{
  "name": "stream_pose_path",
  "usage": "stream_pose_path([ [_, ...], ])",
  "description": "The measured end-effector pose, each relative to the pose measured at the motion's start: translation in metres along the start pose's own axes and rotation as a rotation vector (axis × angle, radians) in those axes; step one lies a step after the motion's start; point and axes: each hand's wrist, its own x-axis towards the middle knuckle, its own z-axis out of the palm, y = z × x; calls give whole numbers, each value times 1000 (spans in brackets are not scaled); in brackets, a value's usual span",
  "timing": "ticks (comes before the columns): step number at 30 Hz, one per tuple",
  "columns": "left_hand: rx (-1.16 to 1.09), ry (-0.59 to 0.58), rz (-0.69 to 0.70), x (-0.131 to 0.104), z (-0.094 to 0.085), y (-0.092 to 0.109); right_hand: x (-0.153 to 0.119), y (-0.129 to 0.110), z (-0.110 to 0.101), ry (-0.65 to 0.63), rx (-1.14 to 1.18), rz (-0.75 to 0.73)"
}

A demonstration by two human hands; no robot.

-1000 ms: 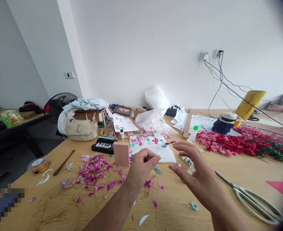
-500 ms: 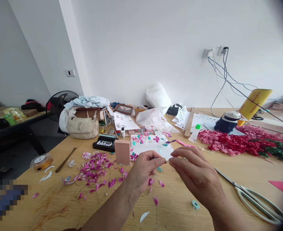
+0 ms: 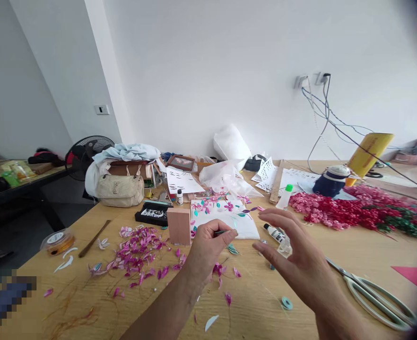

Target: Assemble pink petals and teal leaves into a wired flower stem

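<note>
My left hand (image 3: 212, 243) is closed in a pinch on a small dark, thin piece, too small to name, over the middle of the wooden table. To its right my right hand (image 3: 293, 255) is raised, thumb and fingers spread, with nothing visible between them. Behind the hands lies a white sheet (image 3: 212, 221) with pink flowers and teal leaves. A wooden block (image 3: 179, 226) stands at the sheet's left edge. Teal leaf pieces (image 3: 233, 249) rest just right of my left hand. A teal spool (image 3: 287, 303) lies below my right hand, a fine thread near it.
Pink petals (image 3: 141, 250) are scattered on the left. Large scissors (image 3: 375, 295) lie at right, near bundles of pink and red flowers (image 3: 336, 208). A small bottle (image 3: 274, 233) lies behind my right hand; a green-capped bottle (image 3: 284, 198) stands farther back.
My right hand has opened and its thumb and fingers have spread apart. My left hand has shifted slightly left, still pinched. The small bottle behind my right hand is now uncovered.
</note>
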Motion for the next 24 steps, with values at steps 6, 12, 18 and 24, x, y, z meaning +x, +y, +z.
stream_pose_path([
  [6, -323, -114, -241, 1, -3, -1, 6, -5, -2, -26, -221, -392],
  [12, -310, -163, -257, 0, 1, 1, 8, -6, -1, -3, -135, -405],
  [18, 272, -54, 344, -8, 4, -3, 3, -10, 11, -23, 280, 70],
  [24, 423, 46, 503, -6, 3, -5, 0, -3, 16, -108, 399, 422],
])
